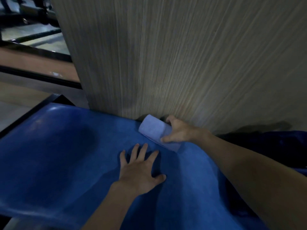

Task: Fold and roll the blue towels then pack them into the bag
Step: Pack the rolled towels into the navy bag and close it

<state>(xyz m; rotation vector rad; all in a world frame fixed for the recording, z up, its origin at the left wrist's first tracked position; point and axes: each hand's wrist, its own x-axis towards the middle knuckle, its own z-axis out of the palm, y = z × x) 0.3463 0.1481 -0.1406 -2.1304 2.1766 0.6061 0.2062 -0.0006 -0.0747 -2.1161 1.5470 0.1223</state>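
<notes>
Right hand [178, 131] grips a rolled towel [153, 129] lying slantwise against the wall [166, 63]. Left hand [141, 170] rests flat, fingers spread, on blue cloth [191, 180] just beside it.

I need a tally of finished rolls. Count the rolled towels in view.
1. The rolled towel lies at the foot of the wood-grain wall, held by the right hand. Others may be hidden in the dark area on the right.

Pale-blue rolled towel [155, 130] (tilted) atop blue surface, beside wall.
</notes>
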